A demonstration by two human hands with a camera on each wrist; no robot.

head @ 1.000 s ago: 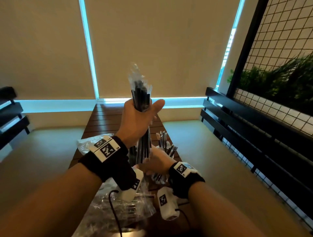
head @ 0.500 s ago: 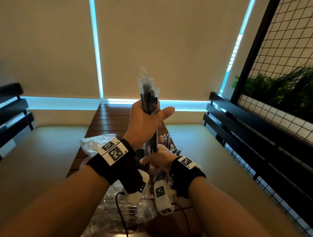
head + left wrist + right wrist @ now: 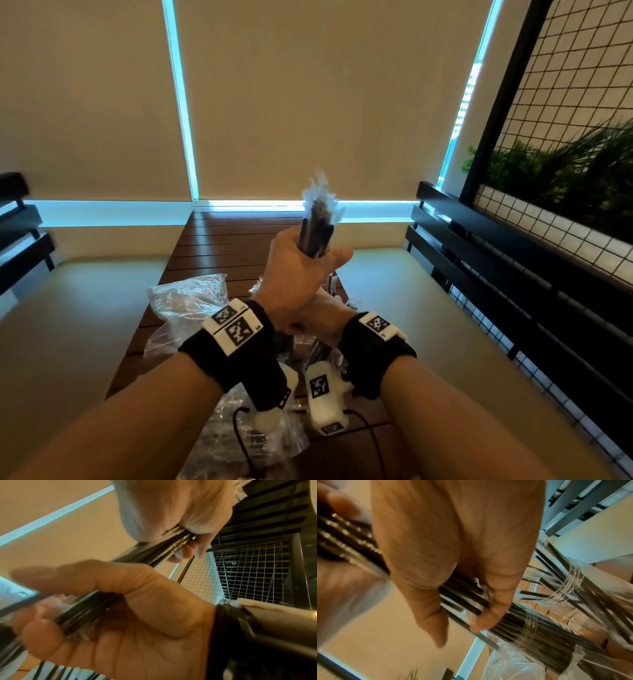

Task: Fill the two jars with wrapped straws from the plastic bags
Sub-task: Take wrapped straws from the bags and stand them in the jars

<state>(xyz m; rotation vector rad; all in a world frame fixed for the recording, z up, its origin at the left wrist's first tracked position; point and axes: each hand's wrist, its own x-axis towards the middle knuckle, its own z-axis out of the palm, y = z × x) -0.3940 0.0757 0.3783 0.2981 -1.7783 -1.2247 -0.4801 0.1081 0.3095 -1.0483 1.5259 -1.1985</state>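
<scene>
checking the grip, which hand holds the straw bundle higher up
The left hand grips the straw bundle near its top; the right hand holds it lower, just beneath the left.

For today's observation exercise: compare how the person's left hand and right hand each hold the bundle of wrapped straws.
The left hand grips the bundle of wrapped straws high up, near its top end; the right hand grips it lower, near its bottom end. In the head view the left hand shows fully, the right hand partly behind it. Both curl around the bundle.

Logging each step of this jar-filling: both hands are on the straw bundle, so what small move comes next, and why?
Probably lower the bundle into the jar: the left hand grips it upright, the right hand holds its lower end just above the jars.
</scene>
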